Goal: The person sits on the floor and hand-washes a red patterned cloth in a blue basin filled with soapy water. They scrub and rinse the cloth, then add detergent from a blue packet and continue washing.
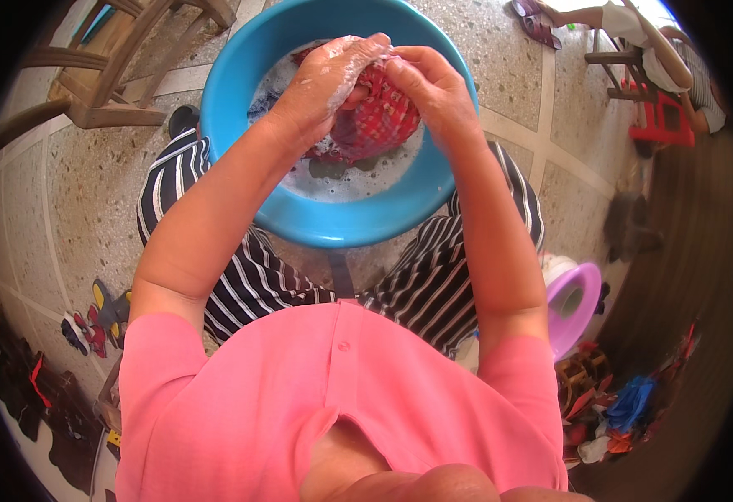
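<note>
Both my hands grip a wet red patterned cloth above a large blue plastic basin. My left hand, streaked with white suds, closes on the cloth's upper edge. Close beside it, my right hand pinches the same edge between thumb and fingers. The cloth's lower part hangs towards the soapy water, where foam and bubbles float. Dark blue fabric lies in the water at the basin's left side, partly hidden by my left wrist.
A wooden chair stands at upper left. Beside my right elbow is a purple plastic basin. Shoes lie on the terrazzo floor at left. Another person's legs and a red plastic stool are at upper right.
</note>
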Motion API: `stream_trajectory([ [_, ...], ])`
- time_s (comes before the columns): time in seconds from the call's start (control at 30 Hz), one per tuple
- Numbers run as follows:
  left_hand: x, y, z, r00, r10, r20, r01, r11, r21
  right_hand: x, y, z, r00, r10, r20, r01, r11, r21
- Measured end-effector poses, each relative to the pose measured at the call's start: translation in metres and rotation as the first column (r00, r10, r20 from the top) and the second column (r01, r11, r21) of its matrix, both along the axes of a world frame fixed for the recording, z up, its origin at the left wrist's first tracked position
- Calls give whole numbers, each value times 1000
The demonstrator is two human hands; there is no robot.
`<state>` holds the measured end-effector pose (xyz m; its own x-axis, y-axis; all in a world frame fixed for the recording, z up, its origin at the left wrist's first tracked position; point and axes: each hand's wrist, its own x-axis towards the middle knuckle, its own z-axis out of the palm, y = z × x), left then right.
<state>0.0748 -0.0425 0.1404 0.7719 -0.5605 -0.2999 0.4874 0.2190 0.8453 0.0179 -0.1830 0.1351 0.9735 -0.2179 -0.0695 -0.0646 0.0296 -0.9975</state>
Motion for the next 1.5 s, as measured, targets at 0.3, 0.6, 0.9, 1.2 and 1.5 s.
stream_trajectory([
  [0.3,3,6,-21,875,-72,479,-15,985,174,2,-9,23,968,107,-227,-64,980,187],
  [0.6,-1,-10,-1,929,77,-361,-161,965,-208,27,-6,-2,915,-284,286,350,911,-218],
  [0.9,-23,-15,1,789,122,-602,-233,966,-110,45,22,-29,852,-71,519,434,649,-625],
  [1.2,-18,-2,-9,944,-45,-327,-37,970,-242,34,12,-5,931,-241,274,343,831,-437],
  [1.5,7,3,-10,997,-75,4,75,995,-58,16,9,31,979,-182,-93,199,955,220],
])
